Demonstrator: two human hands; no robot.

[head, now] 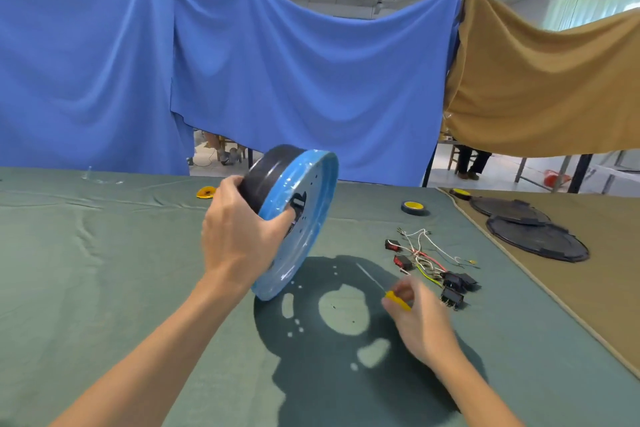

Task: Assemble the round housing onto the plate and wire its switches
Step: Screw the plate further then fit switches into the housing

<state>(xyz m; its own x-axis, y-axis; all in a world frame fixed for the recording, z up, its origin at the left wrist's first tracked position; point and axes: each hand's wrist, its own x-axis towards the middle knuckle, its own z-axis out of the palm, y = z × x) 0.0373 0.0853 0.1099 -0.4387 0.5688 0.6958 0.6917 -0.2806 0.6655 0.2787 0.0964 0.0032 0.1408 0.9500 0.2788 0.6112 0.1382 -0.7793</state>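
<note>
Left hand: my left hand point(239, 239) grips the joined unit, fingers curled over the black rim and thumb pushed into a slot in the blue face.
Right hand: my right hand point(420, 319) pinches the yellow handle of a screwdriver point(394, 298), low over the surface; it is blurred, and the thin shaft points up and to the left.
Round housing: the black round housing point(263, 173) sits against the back of the plate, held up on edge and tilted.
Plate: the plate point(304, 218), covered in blue film, faces right, showing small holes. Its lower rim is close to the surface; I cannot tell whether it touches.
Switches: a cluster of switches point(453, 282), some black, two with red faces, lies just beyond my right hand.
Wires: loose white, red and yellow-green wires point(424, 250) tangle among them.
Surface: green cloth covers the surface point(104, 253), with the unit's shadow under both hands.
Farther out: a tape roll point(412, 207) lies behind the wires; two black round covers point(536, 241) overlap on tan cloth to the right.
Backdrop: blue cloth point(277, 80) hangs behind.
</note>
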